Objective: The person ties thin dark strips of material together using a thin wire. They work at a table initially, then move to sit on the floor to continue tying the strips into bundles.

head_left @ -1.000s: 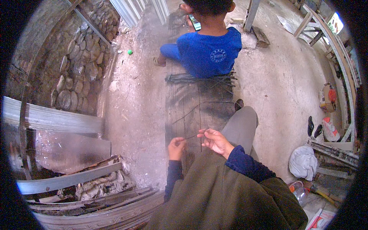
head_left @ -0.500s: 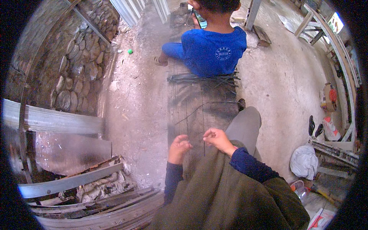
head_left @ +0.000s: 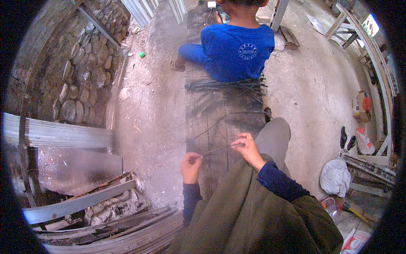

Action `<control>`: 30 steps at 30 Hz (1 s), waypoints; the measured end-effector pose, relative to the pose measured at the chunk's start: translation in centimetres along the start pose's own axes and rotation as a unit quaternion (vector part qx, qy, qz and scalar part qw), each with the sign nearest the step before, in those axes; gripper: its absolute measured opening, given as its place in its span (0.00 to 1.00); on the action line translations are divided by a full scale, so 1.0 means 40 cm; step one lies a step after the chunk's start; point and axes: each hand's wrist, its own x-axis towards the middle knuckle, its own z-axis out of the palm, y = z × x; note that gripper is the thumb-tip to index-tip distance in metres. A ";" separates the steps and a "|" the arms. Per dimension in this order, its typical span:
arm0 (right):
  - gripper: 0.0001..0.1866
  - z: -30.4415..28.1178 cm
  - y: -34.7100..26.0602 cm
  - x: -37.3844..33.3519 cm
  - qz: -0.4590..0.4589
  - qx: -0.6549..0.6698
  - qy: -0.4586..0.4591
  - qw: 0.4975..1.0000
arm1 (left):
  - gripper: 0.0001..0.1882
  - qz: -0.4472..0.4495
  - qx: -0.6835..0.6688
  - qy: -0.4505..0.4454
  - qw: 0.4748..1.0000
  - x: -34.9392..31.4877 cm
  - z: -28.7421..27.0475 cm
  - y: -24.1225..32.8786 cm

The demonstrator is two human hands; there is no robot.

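While my left hand [head_left: 191, 167] and right hand [head_left: 248, 151] each pinch the thin dark strip [head_left: 217, 150] spanning between them, just below the frame's centre above the wooden surface [head_left: 202, 108], I judge it light, springy, perhaps easily snapped, best pinched near its ends.

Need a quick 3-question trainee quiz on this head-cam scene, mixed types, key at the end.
1. True or false: a thin dark strip spans the gap between the left hand and the right hand.

2. Relative to the wooden bench, the bundle of dark strips lies:
A) underneath it
B) on top, just behind the seated person in blue
C) leaning against its side

3. Fill in the colour: the small round object on the floor left of the bench is ____.

Key: 1 true; 2 B; 3 green.
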 end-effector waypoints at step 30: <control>0.05 0.033 -0.012 0.028 0.065 0.105 -0.045 0.991 | 0.04 -0.023 -0.035 -0.340 0.940 0.049 0.036 -0.047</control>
